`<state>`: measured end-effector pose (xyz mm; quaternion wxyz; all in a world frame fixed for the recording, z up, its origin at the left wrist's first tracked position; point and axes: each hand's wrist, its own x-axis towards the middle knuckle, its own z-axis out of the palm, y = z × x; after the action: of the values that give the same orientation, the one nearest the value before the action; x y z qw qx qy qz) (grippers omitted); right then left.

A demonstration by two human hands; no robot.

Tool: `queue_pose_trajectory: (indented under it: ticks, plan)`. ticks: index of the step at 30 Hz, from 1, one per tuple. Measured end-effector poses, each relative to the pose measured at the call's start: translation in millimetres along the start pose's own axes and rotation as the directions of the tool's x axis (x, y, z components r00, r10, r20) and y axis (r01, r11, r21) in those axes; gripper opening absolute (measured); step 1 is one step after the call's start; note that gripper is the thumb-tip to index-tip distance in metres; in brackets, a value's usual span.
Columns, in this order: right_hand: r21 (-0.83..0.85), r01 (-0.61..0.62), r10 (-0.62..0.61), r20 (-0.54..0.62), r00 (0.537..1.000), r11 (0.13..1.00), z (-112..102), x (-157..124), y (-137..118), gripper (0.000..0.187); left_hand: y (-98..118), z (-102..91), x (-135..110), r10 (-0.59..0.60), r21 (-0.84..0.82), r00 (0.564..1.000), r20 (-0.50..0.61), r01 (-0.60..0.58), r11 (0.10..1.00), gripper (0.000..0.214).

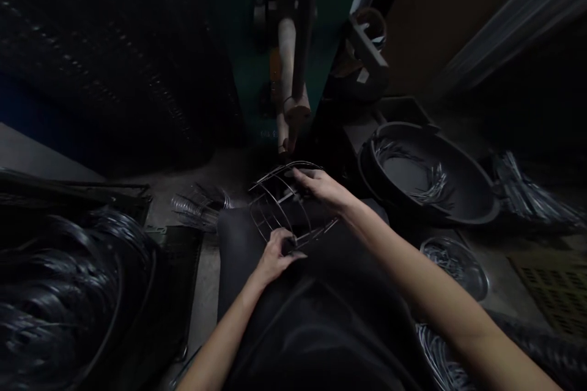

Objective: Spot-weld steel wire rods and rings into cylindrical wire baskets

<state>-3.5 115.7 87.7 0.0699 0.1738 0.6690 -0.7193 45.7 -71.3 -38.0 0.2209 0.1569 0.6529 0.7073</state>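
A round wire cage (278,208) of thin metal rings and crossing wires rests above my lap, tilted, just under the machine. My left hand (277,255) is closed around its near lower edge, the thumb stretched out to the right. At the far upper edge, my right hand (321,186) grips the cage with fingers over the rim. The tip of the machine's electrode arm (285,145) is close beyond the cage; whether they touch I cannot tell. A dark apron (312,317) covers my lap under the cage.
On the right stands a large black basin (477,195) with bent wires, beside a bundle of wires (532,192). A clear bowl (481,281) of small metal pieces sits nearer. Many wire rings (59,293) are piled at left. More wires (199,204) lie by the machine (247,43).
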Motion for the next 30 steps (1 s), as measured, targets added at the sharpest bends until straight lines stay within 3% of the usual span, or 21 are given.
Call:
queue_pose_trajectory:
  ticks: [1, 3, 4, 6, 8, 10, 15, 16, 18, 19, 21, 22, 23, 24, 26, 30]
  plan:
    - [0.053, -0.016, 0.015, 0.019, 1.0, 0.998, -3, -4, 8, 0.038, -5, -2.8, -2, -0.04, -0.003, 0.998, 0.044, 0.04, 0.999, 0.047]
    - [0.076, -0.009, 0.005, 0.049, 0.999, 0.997, -8, -17, 25, 0.04, -13, -12.1, -2, -0.163, -0.222, 0.985, 0.06, 0.173, 0.96, 0.06]
    - [0.065, 0.01, -0.015, 0.071, 0.997, 0.998, -11, -25, 34, 0.04, -15, -17.9, -2, -0.247, -0.396, 0.967, 0.064, 0.252, 0.883, 0.066]
    - [0.022, 0.071, -0.073, 0.137, 0.988, 0.997, -15, -45, 52, 0.038, -15, -29.1, 0, -0.419, -0.673, 0.901, 0.113, 0.38, 0.635, 0.077]
    - [-0.073, 0.15, -0.133, 0.2, 0.971, 0.986, -19, -65, 71, 0.031, -8, -36.9, 3, -0.554, -0.765, 0.821, 0.14, 0.445, 0.465, 0.083]
    - [-0.196, 0.206, -0.155, 0.246, 0.957, 0.959, -22, -82, 91, 0.026, 3, -39.1, 8, -0.631, -0.76, 0.772, 0.077, 0.455, 0.463, 0.076]
    - [-0.456, 0.26, -0.153, 0.258, 0.954, 0.851, -52, -118, 130, 0.03, 22, -20.9, 29, -0.651, -0.645, 0.759, 0.01, 0.502, 0.576, 0.044]
    - [-0.476, 0.258, -0.187, 0.191, 0.964, 0.841, -64, -128, 135, 0.034, 24, -15.9, 31, -0.636, -0.623, 0.771, 0.007, 0.501, 0.601, 0.04]
    - [-0.526, 0.124, -0.221, -0.125, 0.967, 0.841, -100, -151, 145, 0.037, 24, -8.6, 30, -0.593, -0.591, 0.805, -0.006, 0.475, 0.651, 0.037]
    - [-0.537, -0.032, -0.192, -0.356, 0.915, 0.843, -123, -163, 151, 0.035, 24, -6.8, 29, -0.564, -0.579, 0.825, -0.022, 0.449, 0.68, 0.036]
    - [-0.467, -0.471, -0.053, -0.75, 0.659, 0.748, -174, -182, 165, 0.034, 23, -6.8, 28, -0.511, -0.555, 0.858, -0.055, 0.399, 0.73, 0.036]
    - [-0.384, -0.646, 0.021, -0.85, 0.526, 0.66, -199, -188, 174, 0.033, 23, -8.1, 28, -0.492, -0.543, 0.868, -0.069, 0.381, 0.748, 0.036]
    - [-0.323, -0.724, 0.056, -0.893, 0.446, 0.61, -222, -191, 182, 0.034, 24, -9.9, 28, -0.477, -0.533, 0.876, -0.077, 0.368, 0.762, 0.036]
    - [-0.273, -0.778, 0.093, -0.916, 0.389, 0.566, -242, -192, 191, 0.034, 25, -11.9, 29, -0.464, -0.525, 0.882, -0.083, 0.356, 0.773, 0.035]
    - [-0.205, -0.828, 0.161, -0.93, 0.331, 0.521, -268, -187, 208, 0.037, 27, -15.7, 32, -0.434, -0.521, 0.896, -0.089, 0.33, 0.787, 0.032]
    - [-0.11, -0.888, 0.259, -0.934, 0.246, 0.447, -280, -170, 224, 0.044, 25, -20.5, 36, -0.357, -0.518, 0.928, -0.107, 0.254, 0.816, 0.028]
